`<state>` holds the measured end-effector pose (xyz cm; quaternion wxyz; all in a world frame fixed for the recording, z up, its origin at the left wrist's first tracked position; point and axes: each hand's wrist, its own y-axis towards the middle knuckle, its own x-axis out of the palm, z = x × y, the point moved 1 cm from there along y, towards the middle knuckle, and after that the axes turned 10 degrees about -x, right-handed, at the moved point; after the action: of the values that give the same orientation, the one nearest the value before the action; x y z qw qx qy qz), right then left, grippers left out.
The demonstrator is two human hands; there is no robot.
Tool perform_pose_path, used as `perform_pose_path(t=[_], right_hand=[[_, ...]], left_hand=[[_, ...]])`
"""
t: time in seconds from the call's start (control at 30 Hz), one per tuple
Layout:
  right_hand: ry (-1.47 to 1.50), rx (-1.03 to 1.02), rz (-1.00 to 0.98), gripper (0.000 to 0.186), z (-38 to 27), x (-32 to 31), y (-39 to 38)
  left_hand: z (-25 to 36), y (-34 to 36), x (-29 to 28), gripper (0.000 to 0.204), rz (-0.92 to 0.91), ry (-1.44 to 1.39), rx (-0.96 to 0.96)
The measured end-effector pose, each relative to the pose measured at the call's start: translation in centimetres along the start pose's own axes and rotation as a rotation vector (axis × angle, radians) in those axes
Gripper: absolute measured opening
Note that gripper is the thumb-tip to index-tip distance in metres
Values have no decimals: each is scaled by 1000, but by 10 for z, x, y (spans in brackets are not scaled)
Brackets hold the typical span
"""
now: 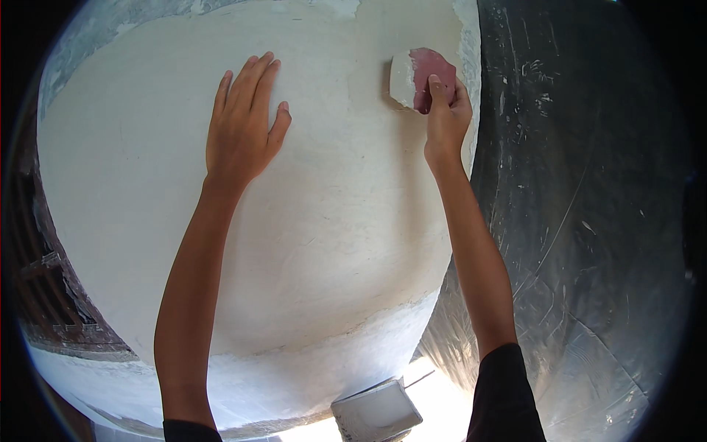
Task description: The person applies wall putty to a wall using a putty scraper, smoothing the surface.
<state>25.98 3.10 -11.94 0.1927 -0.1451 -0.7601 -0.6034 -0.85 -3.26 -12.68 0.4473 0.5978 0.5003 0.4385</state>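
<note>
A broad curved surface coated in off-white filler (317, 191) spreads in front of me. Against its left half my left hand (247, 121) lies flat, fingers stretched and thumb out to the side, holding nothing. Up at the right edge, my right hand (448, 118) grips a dark pink, flat putty spreader (436, 70) between thumb and fingers. White putty (402, 79) covers the spreader's left part. A shadow beneath shows it close to the surface; whether it touches, I cannot tell. My right fingertips are partly hidden behind the spreader.
Dark plastic sheeting (582, 206), splashed with white, hangs along the right side. Low down, a small grey-white tray (377, 412) stands by a bright patch. At the left, a brown slatted part (55, 295) borders the coated surface, with a paler band (294, 379) below.
</note>
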Motion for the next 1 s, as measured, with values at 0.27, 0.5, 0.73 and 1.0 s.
perform_pose_path(t=[0.27, 0.5, 0.73, 1.0], right_hand=[[-227, -156, -75, 37, 29, 6, 21], [-290, -33, 495, 36, 56, -95, 61], [-55, -65, 63, 32, 17, -24, 6], [-222, -166, 45, 36, 39, -27, 1]], left_hand=[[0, 1, -4, 51, -23, -2, 10], [5, 3, -3, 50, -6, -9, 13], [2, 1, -2, 50, -3, 12, 20], [2, 3, -6, 51, -18, -23, 15]])
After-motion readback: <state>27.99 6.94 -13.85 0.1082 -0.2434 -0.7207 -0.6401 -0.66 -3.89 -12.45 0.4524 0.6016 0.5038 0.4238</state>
